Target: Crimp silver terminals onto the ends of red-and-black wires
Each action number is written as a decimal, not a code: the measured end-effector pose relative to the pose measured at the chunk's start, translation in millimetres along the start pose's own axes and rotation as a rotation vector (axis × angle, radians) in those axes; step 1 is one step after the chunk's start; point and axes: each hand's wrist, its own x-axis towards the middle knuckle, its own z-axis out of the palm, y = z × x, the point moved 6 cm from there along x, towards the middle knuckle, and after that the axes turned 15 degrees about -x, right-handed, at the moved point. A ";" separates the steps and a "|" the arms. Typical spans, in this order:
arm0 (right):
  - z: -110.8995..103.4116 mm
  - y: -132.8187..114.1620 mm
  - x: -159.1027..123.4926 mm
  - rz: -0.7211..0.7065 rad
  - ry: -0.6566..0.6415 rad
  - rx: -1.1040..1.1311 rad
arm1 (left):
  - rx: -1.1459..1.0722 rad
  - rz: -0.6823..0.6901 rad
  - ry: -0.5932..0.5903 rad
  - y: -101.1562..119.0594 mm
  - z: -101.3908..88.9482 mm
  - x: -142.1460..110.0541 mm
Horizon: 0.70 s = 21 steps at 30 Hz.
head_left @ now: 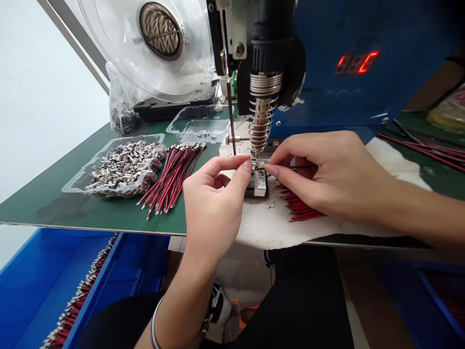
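Observation:
My left hand point(214, 198) is closed in a pinch at a small black and white fixture point(258, 184) under a soldering head with a metal coil point(262, 116); what its fingertips hold is too small to name. My right hand point(327, 174) pinches a thin red and black wire point(298, 167) and holds its end at the fixture. A loose heap of red and black wires point(300, 208) lies on a white cloth point(269, 225) under my right hand.
A bundle of wires with metal ends point(172, 177) and a clear tray of metal caps point(123, 167) lie on the green bench point(54, 194) at left. An empty clear tray point(199, 125), a clear reel point(156, 43) and a blue machine point(363, 63) stand behind. Blue bins point(36, 286) sit below.

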 end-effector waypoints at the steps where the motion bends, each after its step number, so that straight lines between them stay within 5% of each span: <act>1: -0.2 0.3 0.3 0.003 0.000 -0.002 | -0.001 0.002 -0.002 0.0 0.0 -0.2; 21: -1.3 4.6 -0.6 -0.081 0.059 -0.020 | 0.018 -0.011 -0.030 -0.2 1.1 0.4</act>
